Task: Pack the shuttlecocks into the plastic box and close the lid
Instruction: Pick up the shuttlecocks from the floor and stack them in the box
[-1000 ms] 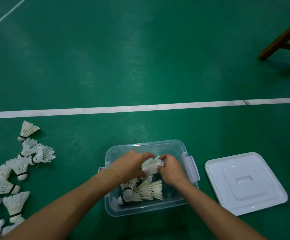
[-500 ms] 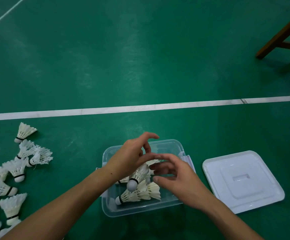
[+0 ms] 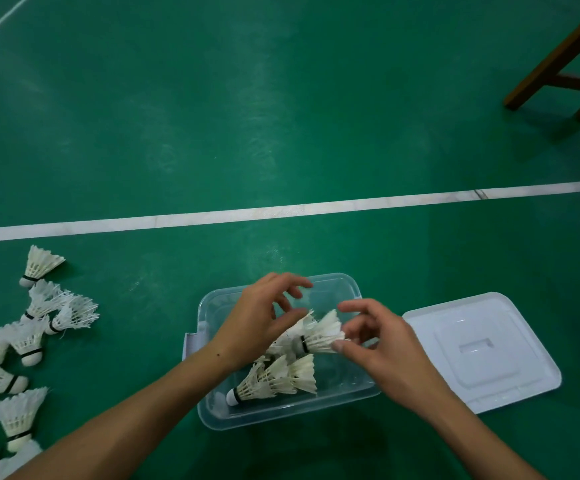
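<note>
- Right hand (image 3: 382, 344) is pinching a shuttlecock (image 3: 323, 332) by its feathers above the plastic box (image 3: 281, 415).
- Left hand (image 3: 260, 317) is hovering alongside, fingers loose, gripping nothing.
- Lid (image 3: 482, 348) is lying right of the box; loose shuttlecocks (image 3: 29, 337) are lying left.

Both hands hover over the clear plastic box (image 3: 281, 415) on the green floor (image 3: 281, 116). The right hand (image 3: 382, 344) pinches a shuttlecock (image 3: 321, 336) by its feathers; the left hand (image 3: 260, 317) spreads loosely beside it. The white lid (image 3: 482, 348) lies right of the box, loose shuttlecocks (image 3: 22, 341) well left.
</note>
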`<action>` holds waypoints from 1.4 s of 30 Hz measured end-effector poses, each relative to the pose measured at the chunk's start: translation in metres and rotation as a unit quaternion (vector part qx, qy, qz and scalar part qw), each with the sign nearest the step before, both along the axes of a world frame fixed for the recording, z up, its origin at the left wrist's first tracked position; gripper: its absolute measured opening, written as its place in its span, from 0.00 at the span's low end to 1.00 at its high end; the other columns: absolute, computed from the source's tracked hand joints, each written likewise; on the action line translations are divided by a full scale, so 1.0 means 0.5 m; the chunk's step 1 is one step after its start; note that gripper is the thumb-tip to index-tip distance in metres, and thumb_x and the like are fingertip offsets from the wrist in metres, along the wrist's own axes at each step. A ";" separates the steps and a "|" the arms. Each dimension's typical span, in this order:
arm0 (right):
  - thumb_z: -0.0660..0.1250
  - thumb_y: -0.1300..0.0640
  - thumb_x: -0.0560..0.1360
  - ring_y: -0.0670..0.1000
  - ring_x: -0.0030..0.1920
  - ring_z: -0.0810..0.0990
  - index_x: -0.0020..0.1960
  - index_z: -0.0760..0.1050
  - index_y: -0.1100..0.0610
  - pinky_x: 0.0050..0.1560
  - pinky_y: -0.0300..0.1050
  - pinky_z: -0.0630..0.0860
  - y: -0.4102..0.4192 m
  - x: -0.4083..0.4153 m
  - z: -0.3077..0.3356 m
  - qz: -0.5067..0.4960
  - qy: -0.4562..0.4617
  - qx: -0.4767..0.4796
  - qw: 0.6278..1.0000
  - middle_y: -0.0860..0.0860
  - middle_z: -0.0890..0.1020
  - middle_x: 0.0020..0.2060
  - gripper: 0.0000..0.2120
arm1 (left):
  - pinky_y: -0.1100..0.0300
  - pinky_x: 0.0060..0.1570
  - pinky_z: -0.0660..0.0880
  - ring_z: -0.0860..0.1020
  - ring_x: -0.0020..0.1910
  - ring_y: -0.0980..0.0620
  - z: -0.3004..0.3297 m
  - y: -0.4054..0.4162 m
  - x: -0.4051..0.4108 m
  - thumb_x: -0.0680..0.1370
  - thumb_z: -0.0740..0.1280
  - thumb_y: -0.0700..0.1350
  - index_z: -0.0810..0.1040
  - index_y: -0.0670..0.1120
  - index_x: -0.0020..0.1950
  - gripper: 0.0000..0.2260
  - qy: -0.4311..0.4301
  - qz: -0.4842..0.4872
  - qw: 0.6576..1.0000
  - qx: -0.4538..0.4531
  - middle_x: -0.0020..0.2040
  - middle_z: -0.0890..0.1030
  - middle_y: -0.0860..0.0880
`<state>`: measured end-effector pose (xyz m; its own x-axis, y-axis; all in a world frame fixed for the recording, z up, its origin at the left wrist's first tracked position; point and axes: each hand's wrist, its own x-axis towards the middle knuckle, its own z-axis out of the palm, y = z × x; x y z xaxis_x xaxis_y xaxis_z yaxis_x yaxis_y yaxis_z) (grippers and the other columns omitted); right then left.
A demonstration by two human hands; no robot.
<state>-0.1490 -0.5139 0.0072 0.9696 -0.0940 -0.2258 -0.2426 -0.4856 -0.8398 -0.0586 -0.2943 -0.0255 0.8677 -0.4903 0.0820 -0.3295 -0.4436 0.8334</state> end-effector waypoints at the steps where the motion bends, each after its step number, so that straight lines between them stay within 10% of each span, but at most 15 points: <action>1: 0.80 0.58 0.73 0.45 0.43 0.84 0.62 0.77 0.43 0.48 0.43 0.81 -0.009 -0.005 -0.001 -0.015 -0.005 -0.042 0.999 0.42 0.84 0.42 0.22 | 0.62 0.48 0.81 0.82 0.49 0.60 -0.014 0.004 -0.005 0.77 0.76 0.46 0.80 0.57 0.61 0.14 0.028 -0.008 0.999 0.028 0.53 0.82 0.58; 11: 0.76 0.51 0.77 0.41 0.43 0.83 0.71 0.68 0.41 0.47 0.44 0.83 0.016 -0.036 -0.008 -0.007 -0.017 -0.224 0.974 0.36 0.81 0.46 0.27 | 0.54 0.47 0.75 0.80 0.54 0.48 -0.088 -0.046 -0.051 0.69 0.78 0.62 0.74 0.60 0.69 0.30 0.004 -0.146 0.941 0.305 0.58 0.85 0.54; 28: 0.76 0.54 0.78 0.43 0.48 0.82 0.74 0.68 0.45 0.52 0.41 0.81 0.068 -0.023 -0.038 0.099 0.017 -0.247 0.964 0.42 0.83 0.49 0.29 | 0.54 0.52 0.78 0.81 0.61 0.54 -0.073 0.009 -0.056 0.72 0.75 0.65 0.63 0.63 0.74 0.35 -0.067 -0.138 0.930 0.333 0.65 0.80 0.68; 42: 0.82 0.63 0.69 0.54 0.54 0.84 0.68 0.70 0.55 0.56 0.51 0.84 0.120 0.063 -0.086 0.156 0.251 -0.192 0.936 0.53 0.82 0.57 0.33 | 0.50 0.54 0.80 0.83 0.59 0.50 -0.098 0.024 -0.048 0.72 0.75 0.64 0.70 0.60 0.69 0.29 -0.054 -0.150 0.908 0.388 0.63 0.84 0.57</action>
<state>-0.1173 -0.4540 -0.0359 0.7444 0.0079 -0.6676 -0.3564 -0.8409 -0.4073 -0.0824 -0.2822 -0.0746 0.6927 -0.6496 -0.3133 -0.5936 -0.7603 0.2637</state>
